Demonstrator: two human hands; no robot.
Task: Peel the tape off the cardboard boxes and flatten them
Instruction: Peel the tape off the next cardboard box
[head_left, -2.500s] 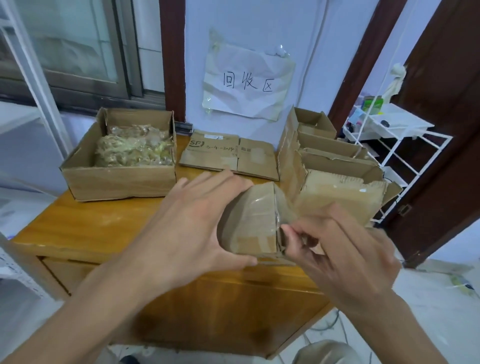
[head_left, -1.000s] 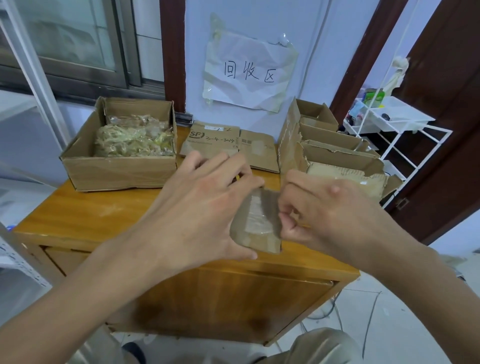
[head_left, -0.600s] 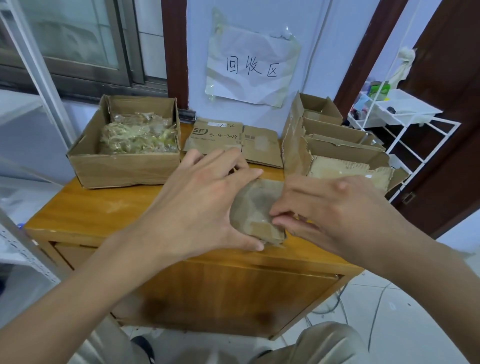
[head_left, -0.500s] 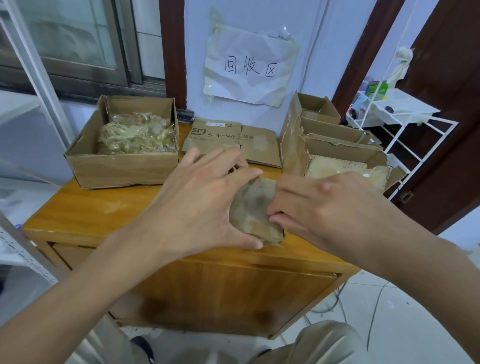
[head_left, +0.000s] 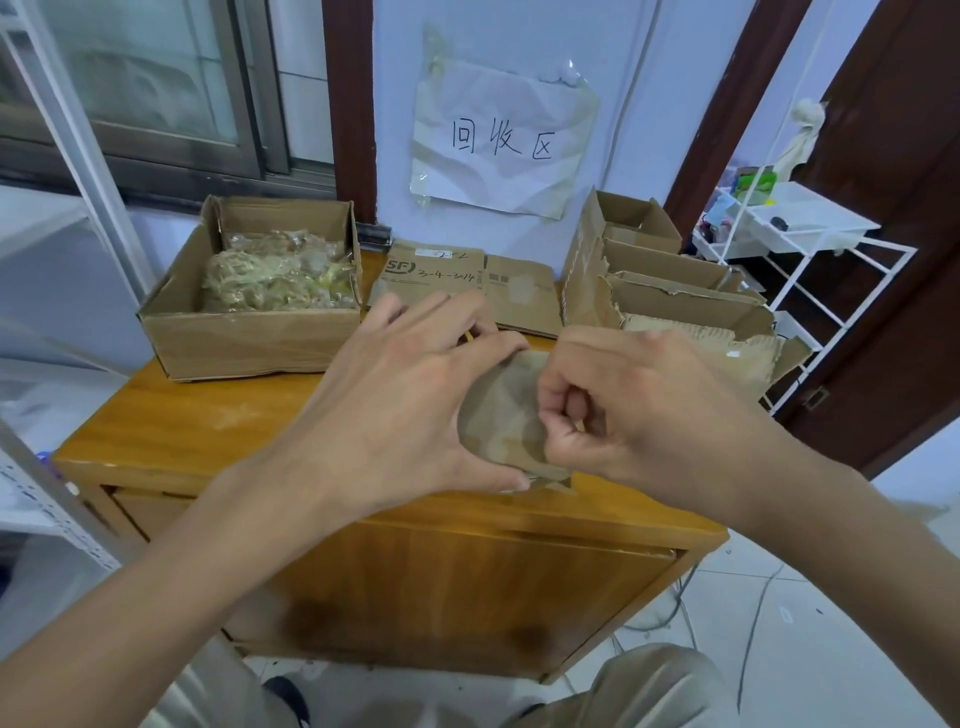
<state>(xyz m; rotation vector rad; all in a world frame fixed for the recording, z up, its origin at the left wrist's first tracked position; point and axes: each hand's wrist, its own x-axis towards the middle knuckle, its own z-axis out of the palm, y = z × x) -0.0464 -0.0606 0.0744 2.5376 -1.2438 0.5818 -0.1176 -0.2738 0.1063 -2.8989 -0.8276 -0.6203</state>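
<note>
Box (head_left: 498, 415) on cabinet (head_left: 171, 431) | left hand (head_left: 400, 400) grips it | right hand (head_left: 639, 410) pinches its face

Small box (head_left: 501, 410): 2.5 s ago held up above the counter (head_left: 171, 431) with its taped end face turned toward the camera; now lower, at the counter's front edge, less of its face showing between the hands.

Left hand (head_left: 395, 405): was wrapped over the box's left side and top with thumb underneath; now the same grip, but fingers reach further over the top.

Right hand (head_left: 639, 410): 2.5 s ago below and right of the box, fingertips at its lower right edge; half a second ago fingers lay flatter across the face; now they are curled tight, thumb and forefinger pinching at the face's right side.
</note>
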